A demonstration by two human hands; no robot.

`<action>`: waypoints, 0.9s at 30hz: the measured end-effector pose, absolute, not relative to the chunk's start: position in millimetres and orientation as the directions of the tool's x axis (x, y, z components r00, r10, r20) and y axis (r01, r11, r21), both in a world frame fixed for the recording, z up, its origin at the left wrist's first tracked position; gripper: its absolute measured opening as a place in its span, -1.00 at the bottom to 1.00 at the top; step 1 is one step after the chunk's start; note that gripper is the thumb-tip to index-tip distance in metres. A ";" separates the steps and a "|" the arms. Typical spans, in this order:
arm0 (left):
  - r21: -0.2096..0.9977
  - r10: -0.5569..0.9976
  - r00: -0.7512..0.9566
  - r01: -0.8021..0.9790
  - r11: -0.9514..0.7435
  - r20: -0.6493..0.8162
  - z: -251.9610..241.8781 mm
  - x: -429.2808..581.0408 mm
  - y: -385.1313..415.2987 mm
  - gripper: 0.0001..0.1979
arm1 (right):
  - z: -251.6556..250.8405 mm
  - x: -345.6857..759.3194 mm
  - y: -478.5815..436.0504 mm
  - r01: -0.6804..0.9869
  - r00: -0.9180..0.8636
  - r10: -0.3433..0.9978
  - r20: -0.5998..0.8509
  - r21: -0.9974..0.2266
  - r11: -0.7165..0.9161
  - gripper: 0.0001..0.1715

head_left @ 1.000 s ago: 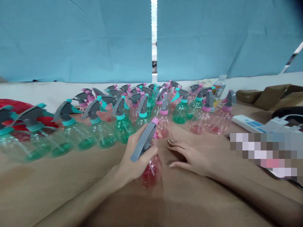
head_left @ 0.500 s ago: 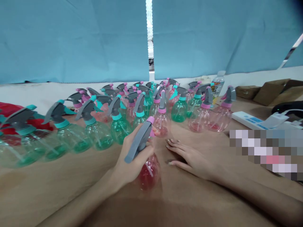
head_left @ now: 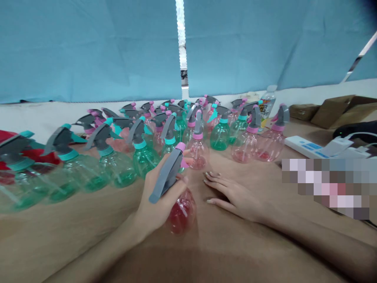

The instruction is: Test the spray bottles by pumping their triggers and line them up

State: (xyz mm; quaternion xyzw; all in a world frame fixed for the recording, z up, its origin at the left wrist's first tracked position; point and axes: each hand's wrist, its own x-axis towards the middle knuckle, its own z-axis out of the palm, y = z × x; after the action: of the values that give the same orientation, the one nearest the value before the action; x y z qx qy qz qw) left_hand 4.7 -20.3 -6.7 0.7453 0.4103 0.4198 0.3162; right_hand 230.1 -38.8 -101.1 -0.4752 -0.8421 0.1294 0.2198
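Note:
My left hand [head_left: 157,196] is wrapped round the neck of a pink see-through spray bottle [head_left: 182,214] with a grey trigger head and pink nozzle. The bottle's neck is hidden behind my fingers. To its right, my right hand [head_left: 235,196] lies flat on the brown table [head_left: 224,251], fingers stretched out, holding nothing. Just beyond my hands stands another pink spray bottle [head_left: 198,151]. A row of green spray bottles, among them one with a turquoise collar [head_left: 145,159], runs off to the left.
Several more pink and green spray bottles crowd the back. A labelled clear drink bottle [head_left: 268,104] stands behind them. At the right are a white power strip [head_left: 306,146] with plugs, brown cardboard [head_left: 335,112] and a blurred-out patch. Blue cloth [head_left: 88,51] hangs behind.
The whole view has shifted slightly, so everything sits a little further left. My left hand still grips the pink spray bottle, and my right hand stays flat on the table.

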 end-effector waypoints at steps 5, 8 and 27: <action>0.791 0.877 0.309 0.392 -0.470 0.368 -7.5 3.3 -19.4 -0.91 | -102.1 230.8 -38.7 0.733 -0.450 0.851 0.271 -0.432 0.526 -0.32; 0.795 0.874 0.314 0.379 -0.473 0.371 -8.3 2.9 -19.1 -0.90 | -103.9 231.4 -38.1 0.739 -0.452 0.854 0.258 -0.428 0.520 -0.32; 0.782 0.864 0.323 0.381 -0.493 0.387 -9.8 2.1 -18.4 -0.88 | -100.0 230.9 -38.7 0.751 -0.463 0.859 0.221 -0.417 0.512 -0.29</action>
State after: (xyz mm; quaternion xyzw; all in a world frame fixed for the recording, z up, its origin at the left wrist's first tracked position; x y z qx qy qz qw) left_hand 2.1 -18.4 -9.8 0.7590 0.4100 0.4128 0.2925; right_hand 230.9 -38.7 -100.0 -0.4762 -0.8450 0.1312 0.2049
